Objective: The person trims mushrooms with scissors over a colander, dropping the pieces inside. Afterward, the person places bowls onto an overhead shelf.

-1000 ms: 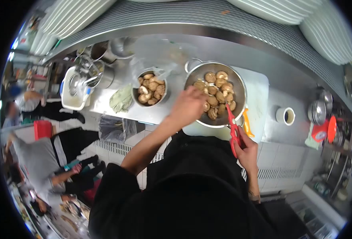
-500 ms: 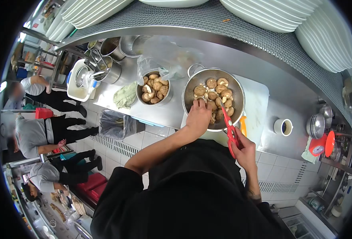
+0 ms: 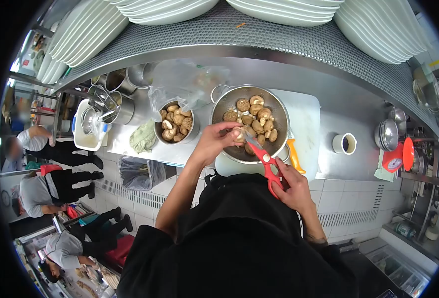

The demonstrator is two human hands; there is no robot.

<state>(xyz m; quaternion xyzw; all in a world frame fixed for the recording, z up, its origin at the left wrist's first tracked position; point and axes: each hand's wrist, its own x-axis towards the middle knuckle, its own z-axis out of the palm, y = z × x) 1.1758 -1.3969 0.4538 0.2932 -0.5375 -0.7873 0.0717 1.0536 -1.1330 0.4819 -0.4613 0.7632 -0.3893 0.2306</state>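
A mushroom is pinched in the fingers of my left hand, over the near left side of a metal colander. My right hand grips red-handled scissors, whose blades point at the held mushroom. Whether the blades touch its stem I cannot tell. Several brown mushrooms lie in the colander, which stands on a white cutting board. Left of it, a steel pot is full of whole mushrooms.
A yellow-handled tool lies beside the colander. Around the counter are a clear plastic bag, a green cloth, a white cup and a red scale. Stacked plates fill the shelf above. Co-workers stand at the left.
My left hand has come up out of the colander with a mushroom. The scissors have moved to the left, toward it. The whole view has shifted somewhat.
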